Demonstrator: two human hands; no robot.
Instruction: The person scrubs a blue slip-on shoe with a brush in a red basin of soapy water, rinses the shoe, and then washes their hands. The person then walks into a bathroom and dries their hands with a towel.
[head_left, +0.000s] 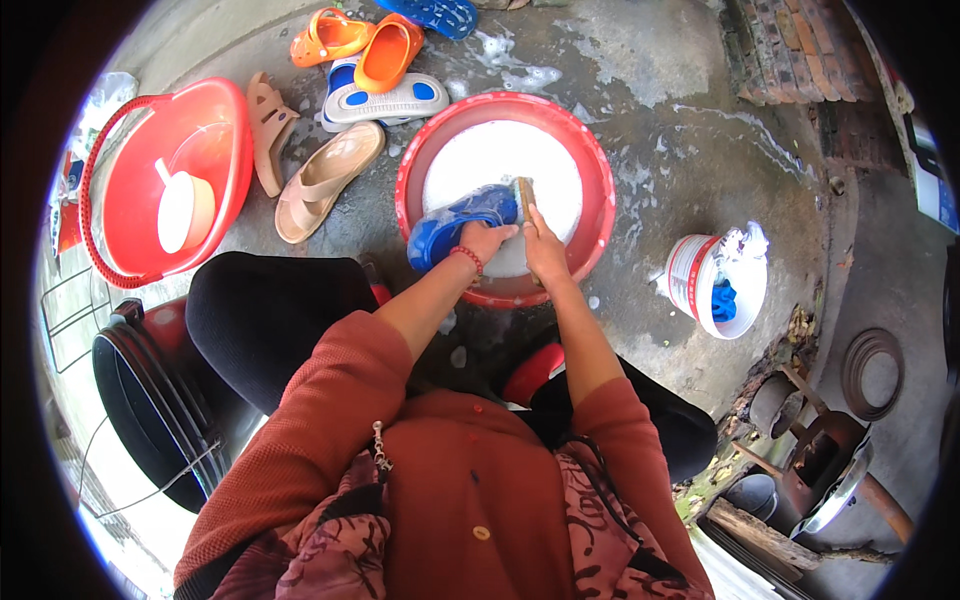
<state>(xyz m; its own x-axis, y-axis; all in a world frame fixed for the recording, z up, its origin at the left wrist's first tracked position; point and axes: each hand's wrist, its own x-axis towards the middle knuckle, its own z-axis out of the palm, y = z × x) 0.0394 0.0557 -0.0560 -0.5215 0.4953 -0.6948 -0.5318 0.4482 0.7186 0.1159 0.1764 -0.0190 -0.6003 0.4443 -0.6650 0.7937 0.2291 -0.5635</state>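
Observation:
A wet blue clog (466, 208) is gripped by my left hand (484, 244), its fingers partly inside the opening. My right hand (545, 251) holds a scrubbing brush (525, 193) by its wooden handle. The brush head stands right beside the toe of the clog; whether the bristles touch it I cannot tell. Both hands are over a red plastic basin (602, 157) filled with white suds (502, 154). Foam clings to the upper of the clog.
Left stands a red handled basket-shaped tub (135, 187) with a white dipper (180, 214). Beige sandals (330, 180), orange clogs (390, 52) and a blue-and-white shoe (386, 97) lie beyond. A white bucket (686, 277) is at right, near a rusty stove (825, 450). The concrete floor (645, 195) is wet.

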